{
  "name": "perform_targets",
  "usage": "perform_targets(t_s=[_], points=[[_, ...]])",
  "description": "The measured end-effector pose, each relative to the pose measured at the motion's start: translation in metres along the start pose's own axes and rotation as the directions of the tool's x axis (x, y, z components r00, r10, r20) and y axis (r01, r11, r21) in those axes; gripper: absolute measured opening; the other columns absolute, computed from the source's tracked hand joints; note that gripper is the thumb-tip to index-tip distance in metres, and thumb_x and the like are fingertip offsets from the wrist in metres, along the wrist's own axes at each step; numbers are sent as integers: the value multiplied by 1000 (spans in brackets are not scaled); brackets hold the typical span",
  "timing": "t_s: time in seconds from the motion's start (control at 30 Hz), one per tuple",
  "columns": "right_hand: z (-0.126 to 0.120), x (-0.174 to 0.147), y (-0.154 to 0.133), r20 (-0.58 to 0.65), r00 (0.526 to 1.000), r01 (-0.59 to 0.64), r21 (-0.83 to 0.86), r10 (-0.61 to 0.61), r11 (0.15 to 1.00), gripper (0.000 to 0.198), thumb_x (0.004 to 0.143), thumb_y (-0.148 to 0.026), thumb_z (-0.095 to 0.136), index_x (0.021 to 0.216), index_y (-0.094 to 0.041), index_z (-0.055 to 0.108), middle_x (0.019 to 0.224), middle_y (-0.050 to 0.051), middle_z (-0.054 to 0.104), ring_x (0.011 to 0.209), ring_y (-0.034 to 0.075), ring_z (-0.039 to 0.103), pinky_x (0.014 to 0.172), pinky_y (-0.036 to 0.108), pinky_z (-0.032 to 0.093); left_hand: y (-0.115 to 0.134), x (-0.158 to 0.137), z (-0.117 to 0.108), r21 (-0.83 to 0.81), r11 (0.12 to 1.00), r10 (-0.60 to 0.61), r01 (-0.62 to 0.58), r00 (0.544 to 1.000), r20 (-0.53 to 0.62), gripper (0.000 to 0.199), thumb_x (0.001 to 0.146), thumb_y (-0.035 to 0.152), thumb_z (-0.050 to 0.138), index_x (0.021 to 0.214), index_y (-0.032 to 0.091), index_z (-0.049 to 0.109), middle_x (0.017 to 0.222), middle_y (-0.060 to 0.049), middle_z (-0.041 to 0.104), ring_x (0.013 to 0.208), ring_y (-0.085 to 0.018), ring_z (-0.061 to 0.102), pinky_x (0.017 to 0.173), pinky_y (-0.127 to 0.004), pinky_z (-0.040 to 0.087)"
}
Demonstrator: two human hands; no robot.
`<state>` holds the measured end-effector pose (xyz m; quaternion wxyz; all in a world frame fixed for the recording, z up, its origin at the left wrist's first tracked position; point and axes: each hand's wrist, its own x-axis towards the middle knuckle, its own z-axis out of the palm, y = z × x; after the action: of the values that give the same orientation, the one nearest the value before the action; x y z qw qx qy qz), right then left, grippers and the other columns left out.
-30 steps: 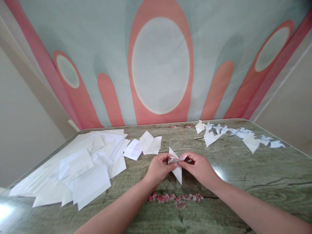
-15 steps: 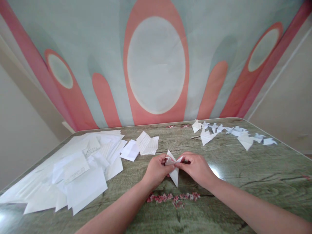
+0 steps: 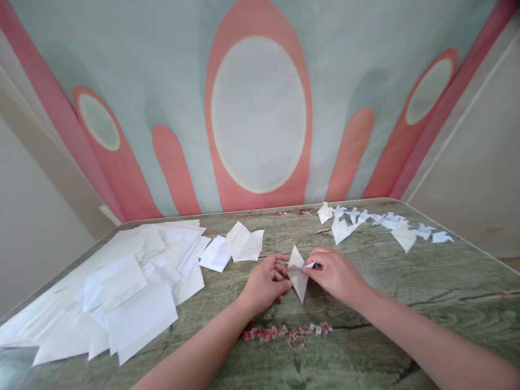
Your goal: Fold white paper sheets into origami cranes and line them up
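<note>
A small white folded paper [image 3: 298, 275], shaped like a tall diamond, stands above the table between my two hands. My right hand [image 3: 335, 271] pinches a flap at its right side between thumb and fingers. At the left edge, the thumb and curled fingers of my left hand [image 3: 266, 281] hold the paper lightly. Some of the left fingertips are hidden behind the thumb and the paper.
A spread pile of white paper sheets [image 3: 142, 314] covers the table's left side. Beside it lie a folded white square [image 3: 216, 253] and a creased lined sheet [image 3: 245, 242]. Several small folded paper birds [image 3: 393, 221] line the back right of the wood-patterned table [image 3: 447, 303].
The folded paper has turned from a spread, several-pointed shape to a flat diamond. My right hand has drawn slightly right with it, while the left hand's grip has loosened.
</note>
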<state>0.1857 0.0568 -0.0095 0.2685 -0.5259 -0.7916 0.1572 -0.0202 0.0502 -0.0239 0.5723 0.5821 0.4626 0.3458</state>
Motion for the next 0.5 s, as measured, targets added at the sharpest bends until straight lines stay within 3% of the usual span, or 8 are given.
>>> perform_targets(t_s=[0.1, 0.23, 0.37, 0.43, 0.5], points=[[-19, -5, 31, 42, 996, -77, -59, 80, 995, 10, 73, -21, 66, 65, -24, 72, 71, 1, 66, 75, 20, 61, 70, 29, 41, -1, 1, 0, 25, 1000, -3, 4, 1000, -15, 43, 66, 16, 66, 108, 17, 53, 85, 0, 55, 55, -7, 52, 39, -15, 44], [-45, -34, 77, 63, 976, -200, -106, 207, 974, 8, 72, -28, 66, 66, -26, 73, 70, -2, 68, 66, 18, 61, 63, 27, 42, -2, 1, -1, 55, 998, -1, -1, 1000, 25, 28, 70, 19, 62, 98, 15, 58, 75, 1, 56, 58, -9, 55, 39, -15, 45], [-84, -48, 123, -144, 913, -404, -184, 381, 896, 17, 77, -33, 63, 79, -22, 75, 89, 7, 72, 77, 23, 63, 69, 31, 44, -2, 1, 1, 182, 983, -10, 3, 999, 34, 17, 73, 25, 60, 87, 16, 63, 66, 2, 55, 59, -12, 56, 39, -16, 43], [-100, -41, 143, -254, 864, -488, -210, 434, 847, 24, 80, -35, 60, 88, -18, 75, 96, 13, 71, 81, 26, 63, 69, 34, 42, -1, 1, 3, 218, 976, -5, -1, 1000, 26, 17, 73, 25, 59, 87, 16, 64, 67, 1, 56, 60, -12, 56, 39, -16, 41], [-107, -28, 159, -309, 831, -537, -223, 463, 814, 22, 76, -35, 65, 87, -19, 76, 94, 13, 71, 79, 26, 62, 65, 33, 41, 0, 0, 3, 236, 972, 5, -10, 1000, 20, 17, 73, 25, 58, 86, 16, 65, 66, 1, 56, 60, -13, 56, 39, -15, 40]])
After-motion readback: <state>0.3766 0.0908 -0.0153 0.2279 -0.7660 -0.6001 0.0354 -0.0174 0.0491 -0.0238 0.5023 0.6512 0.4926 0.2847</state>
